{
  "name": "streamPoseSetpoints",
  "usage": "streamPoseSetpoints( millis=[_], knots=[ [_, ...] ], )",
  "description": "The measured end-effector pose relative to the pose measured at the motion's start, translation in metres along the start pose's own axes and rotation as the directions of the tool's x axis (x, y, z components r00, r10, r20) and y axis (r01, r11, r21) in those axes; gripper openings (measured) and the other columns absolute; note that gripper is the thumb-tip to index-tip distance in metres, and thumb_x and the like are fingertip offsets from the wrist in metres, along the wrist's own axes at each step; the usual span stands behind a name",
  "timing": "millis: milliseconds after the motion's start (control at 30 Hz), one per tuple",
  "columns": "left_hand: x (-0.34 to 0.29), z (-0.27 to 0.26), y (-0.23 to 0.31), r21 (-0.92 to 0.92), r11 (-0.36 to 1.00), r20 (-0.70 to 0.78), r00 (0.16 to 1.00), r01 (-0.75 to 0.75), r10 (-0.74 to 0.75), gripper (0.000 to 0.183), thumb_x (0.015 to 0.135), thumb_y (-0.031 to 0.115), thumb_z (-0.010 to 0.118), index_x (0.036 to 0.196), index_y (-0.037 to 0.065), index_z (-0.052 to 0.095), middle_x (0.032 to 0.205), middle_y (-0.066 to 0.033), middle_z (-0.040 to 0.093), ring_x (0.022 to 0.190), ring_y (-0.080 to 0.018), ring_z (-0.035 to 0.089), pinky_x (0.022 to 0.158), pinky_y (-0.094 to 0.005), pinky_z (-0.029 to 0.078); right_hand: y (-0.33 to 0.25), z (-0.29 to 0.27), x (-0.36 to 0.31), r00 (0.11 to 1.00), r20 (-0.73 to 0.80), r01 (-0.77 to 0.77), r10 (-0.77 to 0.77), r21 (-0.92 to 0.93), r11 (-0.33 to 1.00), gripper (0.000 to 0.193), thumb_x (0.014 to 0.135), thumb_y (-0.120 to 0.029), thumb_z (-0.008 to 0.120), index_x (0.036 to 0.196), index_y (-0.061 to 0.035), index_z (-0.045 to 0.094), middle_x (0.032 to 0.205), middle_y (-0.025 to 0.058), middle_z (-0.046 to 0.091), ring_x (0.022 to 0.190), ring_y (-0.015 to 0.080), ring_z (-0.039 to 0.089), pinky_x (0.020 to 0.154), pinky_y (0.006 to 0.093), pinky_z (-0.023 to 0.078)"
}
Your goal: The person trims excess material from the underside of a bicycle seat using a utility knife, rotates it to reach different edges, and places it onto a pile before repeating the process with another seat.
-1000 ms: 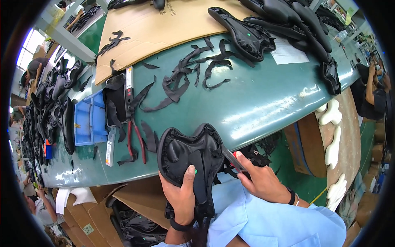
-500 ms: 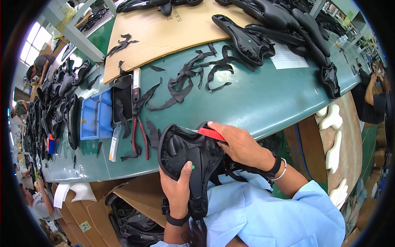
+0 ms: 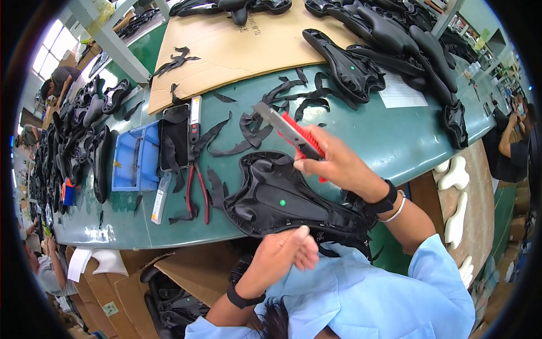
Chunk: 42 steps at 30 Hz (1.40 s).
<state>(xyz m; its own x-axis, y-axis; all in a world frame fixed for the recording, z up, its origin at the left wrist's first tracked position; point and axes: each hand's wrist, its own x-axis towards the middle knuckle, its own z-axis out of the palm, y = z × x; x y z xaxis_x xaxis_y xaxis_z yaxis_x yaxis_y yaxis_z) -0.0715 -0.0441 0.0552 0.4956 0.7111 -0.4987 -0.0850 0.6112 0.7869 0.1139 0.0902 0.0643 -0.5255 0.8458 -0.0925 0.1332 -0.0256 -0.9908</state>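
Note:
A black bicycle saddle [image 3: 265,198] lies underside up at the near table edge, a green round sticker in its middle. My right hand [image 3: 341,164] grips a red utility knife [image 3: 302,138] above the far side of the saddle, its metal end pointing up and left. Just below the saddle's near edge is my left hand [image 3: 282,254], fingers loosely bent and thumb apart from them, with nothing seen in it. Whether its thumb touches the saddle's edge I cannot tell.
Black cut strips [image 3: 248,133] lie scattered on the green table [image 3: 186,240]. Left of the saddle are red-handled pliers [image 3: 201,195], a blue bin [image 3: 135,161] and a black tray [image 3: 175,135]. More saddles [image 3: 344,68] sit at the back, beside a cardboard sheet [image 3: 226,48].
The saddle has turned from upright in my left hand to lying across the table edge. My left hand has let go and moved below it; the knife has lifted off its rim.

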Motion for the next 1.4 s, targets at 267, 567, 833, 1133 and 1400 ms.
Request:
streamPoseSetpoints(
  millis=[267,567,833,1133,1400],
  knots=[
    [0.083,-0.043,0.04,0.931,0.332,-0.184,0.585,-0.155,0.79,0.015,0.081,0.012,0.067,0.079,0.0,0.059,0.081,-0.0106,0.051,0.083,-0.0306,0.052,0.073,-0.0414,0.041,-0.011,0.003,-0.02,0.998,-0.028,0.044,-0.055,-0.3,0.953,0.045,0.087,-0.014,0.069,0.128,-0.0066,0.051,0.091,0.0031,0.062,0.071,0.0143,0.058,0.063,0.0285,0.049],
    [0.086,-0.039,0.032,0.773,0.601,-0.4,0.578,-0.204,0.711,0.028,0.081,0.016,0.065,0.067,-0.005,0.053,0.074,-0.0135,0.052,0.077,-0.0324,0.051,0.07,-0.0415,0.038,-0.018,-0.004,-0.052,0.999,0.029,0.004,0.038,-0.845,0.534,0.058,0.092,-0.018,0.062,0.146,-0.0194,0.041,0.075,0.012,0.063,0.067,0.0348,0.063,0.057,0.0443,0.047],
    [0.077,-0.03,0.045,0.178,0.878,-0.629,0.634,-0.445,0.449,0.023,0.083,0.012,0.061,0.067,-0.005,0.058,0.074,-0.0032,0.053,0.064,-0.0083,0.046,0.058,-0.024,0.037,-0.022,0.004,-0.089,0.989,0.014,-0.06,0.148,-0.87,0.489,0.06,0.092,-0.019,0.061,0.147,-0.0193,0.039,0.066,0.0114,0.057,0.057,0.0341,0.058,0.051,0.0437,0.043],
    [0.079,-0.064,0.06,0.02,0.65,-0.663,0.476,-0.76,0.578,0.027,0.094,0.022,0.064,0.101,-0.004,0.06,0.096,-0.009,0.064,0.093,-0.0143,0.062,0.073,-0.0263,0.046,-0.025,0.005,-0.125,0.975,-0.069,-0.181,0.212,-0.802,0.57,0.055,0.092,-0.018,0.062,0.144,-0.0176,0.044,0.073,0.0114,0.064,0.061,0.0324,0.061,0.051,0.0408,0.042],
    [0.031,-0.029,0.014,0.973,0.231,-0.22,0.324,0.005,0.92,0.039,0.08,0.012,0.075,0.114,0.002,0.06,0.112,-0.0158,0.061,0.105,-0.0337,0.057,0.093,-0.0425,0.042,0.021,0.004,-0.117,0.975,-0.22,-0.075,-0.027,-0.442,0.894,0.072,0.085,-0.013,0.072,0.145,-0.0063,0.034,0.123,0.0197,0.061,0.086,0.0307,0.069,0.078,0.037,0.053]
  ],
)
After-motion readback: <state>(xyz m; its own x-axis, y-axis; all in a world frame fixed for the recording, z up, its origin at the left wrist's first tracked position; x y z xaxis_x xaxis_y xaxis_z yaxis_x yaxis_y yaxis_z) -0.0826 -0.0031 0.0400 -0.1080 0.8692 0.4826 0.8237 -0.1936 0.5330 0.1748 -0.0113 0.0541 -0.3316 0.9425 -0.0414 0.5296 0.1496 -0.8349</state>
